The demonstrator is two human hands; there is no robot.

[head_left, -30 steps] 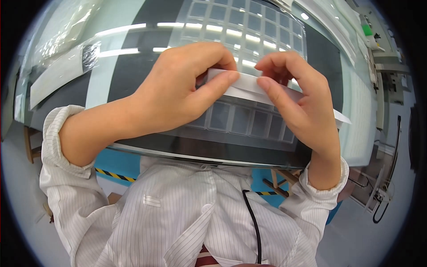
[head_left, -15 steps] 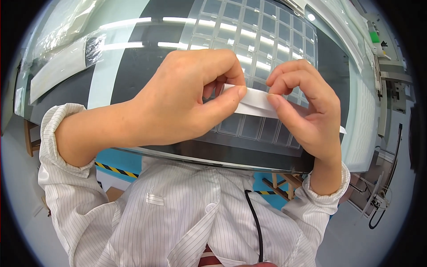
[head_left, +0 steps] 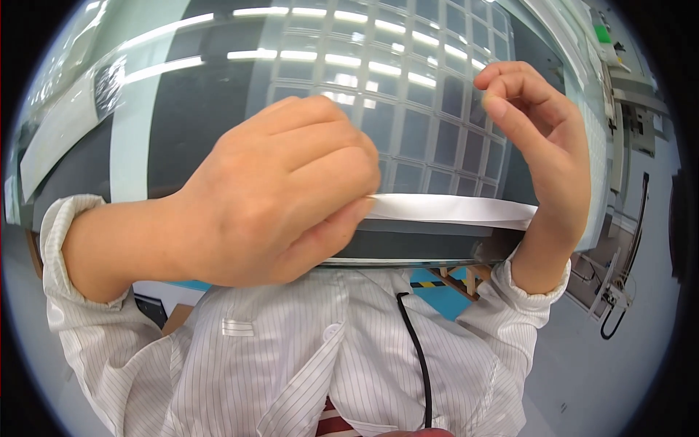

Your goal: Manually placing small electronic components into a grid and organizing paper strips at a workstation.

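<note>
The compartment tray (head_left: 422,131) lay on the table (head_left: 196,124) at the upper centre of the frame. Below it, the strip (head_left: 451,210) ran from the left hand (head_left: 284,197), left of centre, to the wrist of the right hand (head_left: 550,131), upper right. A flat sheet (head_left: 58,146) lay at far left; lower centre, a cord (head_left: 419,349) hung before the coat (head_left: 291,357).

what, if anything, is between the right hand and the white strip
Nothing visible blocks the right hand from the white strip. The clear gridded sheet shows between them in the picture, but lies flat below. The left hand pinches the strip's left end; the right forearm hides any part beyond it.
</note>
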